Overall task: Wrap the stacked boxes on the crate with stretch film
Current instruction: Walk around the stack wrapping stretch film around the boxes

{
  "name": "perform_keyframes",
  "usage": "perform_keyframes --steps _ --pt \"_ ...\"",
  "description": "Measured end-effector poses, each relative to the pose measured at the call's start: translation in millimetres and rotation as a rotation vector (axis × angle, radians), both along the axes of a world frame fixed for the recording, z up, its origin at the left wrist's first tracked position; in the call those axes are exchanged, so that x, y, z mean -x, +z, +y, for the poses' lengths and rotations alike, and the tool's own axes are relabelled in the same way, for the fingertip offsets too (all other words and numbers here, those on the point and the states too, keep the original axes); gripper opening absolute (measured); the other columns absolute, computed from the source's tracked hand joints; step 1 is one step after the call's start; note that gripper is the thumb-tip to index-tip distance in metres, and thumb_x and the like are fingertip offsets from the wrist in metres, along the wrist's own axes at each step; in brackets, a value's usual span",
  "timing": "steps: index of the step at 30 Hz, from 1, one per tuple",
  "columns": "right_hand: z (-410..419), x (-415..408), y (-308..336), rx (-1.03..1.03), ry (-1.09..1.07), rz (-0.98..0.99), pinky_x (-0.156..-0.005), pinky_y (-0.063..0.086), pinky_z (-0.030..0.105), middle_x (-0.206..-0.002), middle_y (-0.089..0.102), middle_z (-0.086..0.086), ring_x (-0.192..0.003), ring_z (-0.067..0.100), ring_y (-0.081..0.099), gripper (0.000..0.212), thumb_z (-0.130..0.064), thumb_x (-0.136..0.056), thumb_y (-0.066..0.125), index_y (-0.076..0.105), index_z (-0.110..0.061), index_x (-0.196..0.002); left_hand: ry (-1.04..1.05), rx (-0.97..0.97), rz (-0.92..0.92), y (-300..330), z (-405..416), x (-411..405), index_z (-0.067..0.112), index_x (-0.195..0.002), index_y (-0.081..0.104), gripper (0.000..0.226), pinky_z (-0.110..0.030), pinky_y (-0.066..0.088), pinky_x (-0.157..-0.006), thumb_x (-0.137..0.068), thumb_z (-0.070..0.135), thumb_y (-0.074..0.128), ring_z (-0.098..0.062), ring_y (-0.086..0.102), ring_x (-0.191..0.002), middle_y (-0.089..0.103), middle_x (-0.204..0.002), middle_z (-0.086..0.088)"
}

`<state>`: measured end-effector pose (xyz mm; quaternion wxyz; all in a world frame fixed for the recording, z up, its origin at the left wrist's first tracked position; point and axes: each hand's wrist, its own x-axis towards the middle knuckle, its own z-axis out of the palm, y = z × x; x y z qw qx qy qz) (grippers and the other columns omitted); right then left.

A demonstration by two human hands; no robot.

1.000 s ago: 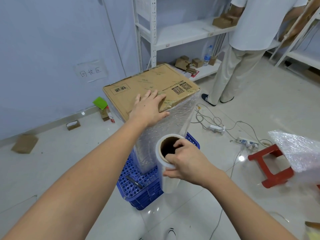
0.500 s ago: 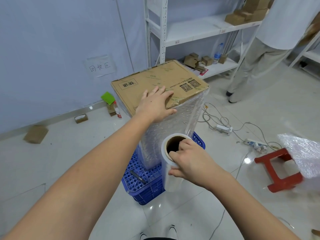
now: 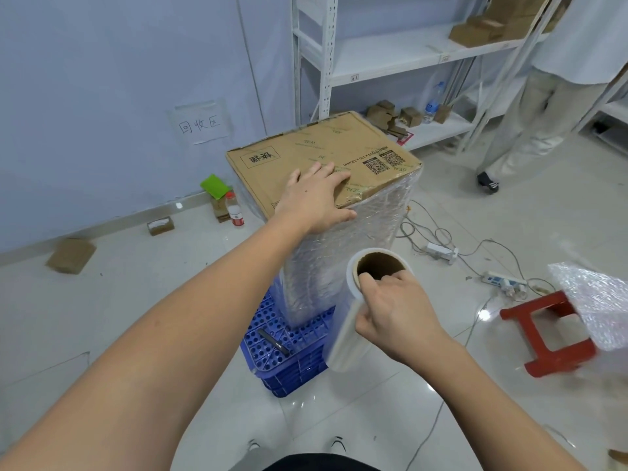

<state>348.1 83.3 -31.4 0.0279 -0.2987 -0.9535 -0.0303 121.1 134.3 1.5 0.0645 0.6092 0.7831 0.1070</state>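
A tall stack of cardboard boxes (image 3: 319, 154) stands on a blue plastic crate (image 3: 289, 355) on the floor, its sides covered in clear stretch film (image 3: 343, 253). My left hand (image 3: 314, 198) lies flat on the top box near its front edge, fingers spread. My right hand (image 3: 394, 307) grips the stretch film roll (image 3: 356, 321) upright beside the stack's right front corner, with the thumb hooked inside the cardboard core. Film runs from the roll to the stack.
A red stool (image 3: 550, 334) with bubble wrap (image 3: 598, 300) on it stands at the right. Power strips and cables (image 3: 475, 263) lie on the floor behind it. White shelving (image 3: 390, 62) and another person (image 3: 530, 124) are at the back. Small boxes and a bottle (image 3: 234, 209) sit by the wall. A black tool (image 3: 273, 341) lies on the crate.
My view has shifted left around the stack. The right hand with the roll has moved slightly right and up; the left hand stays flat on the top box.
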Motion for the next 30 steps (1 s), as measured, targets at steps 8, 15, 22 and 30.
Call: perform_keyframes --steps 8,15,22,30 --pt "2.3 30.2 -1.8 -0.085 -0.226 0.01 -0.065 0.041 0.035 -0.045 0.033 -0.009 -0.047 0.018 0.032 0.049 -0.055 -0.072 0.067 0.035 -0.02 -0.064 -0.216 0.063 -0.234 18.2 0.2 25.9 0.04 -0.149 0.049 0.071 -0.057 0.001 -0.127 -0.086 0.071 0.064 -0.022 0.016 -0.158 0.021 -0.171 0.0" --pt "-4.5 59.1 -0.1 -0.115 -0.372 0.092 -0.066 0.044 0.032 -0.044 0.041 -0.005 -0.044 0.019 0.039 0.057 -0.068 -0.064 0.075 0.044 -0.02 -0.058 -0.759 0.084 0.131 7.5 -30.5 107.2 0.045 -0.162 0.021 0.099 -0.046 0.003 -0.128 -0.078 0.094 0.04 -0.014 0.007 -0.159 0.01 -0.173 0.01" --pt "-33.5 63.9 6.5 -0.101 -0.319 0.102 -0.072 0.047 0.035 -0.05 0.033 -0.011 -0.049 0.015 0.033 0.053 -0.053 -0.068 0.079 0.036 -0.024 -0.059 -0.737 -0.073 0.221 -9.2 -37.3 103.7 0.044 -0.163 0.016 0.085 -0.047 0.008 -0.128 -0.087 0.081 0.028 -0.016 0.009 -0.159 0.011 -0.173 0.008" --pt "-61.5 74.3 22.7 -0.114 -0.188 0.108 -0.082 0.035 0.026 -0.053 0.038 -0.011 -0.053 0.015 0.041 0.052 -0.054 -0.067 0.081 0.038 -0.025 -0.06 -0.727 -0.108 0.241 -14.6 -36.8 105.2 0.043 -0.163 0.016 0.082 -0.047 0.01 -0.128 -0.09 0.078 0.03 -0.017 0.011 -0.159 0.012 -0.173 0.007"
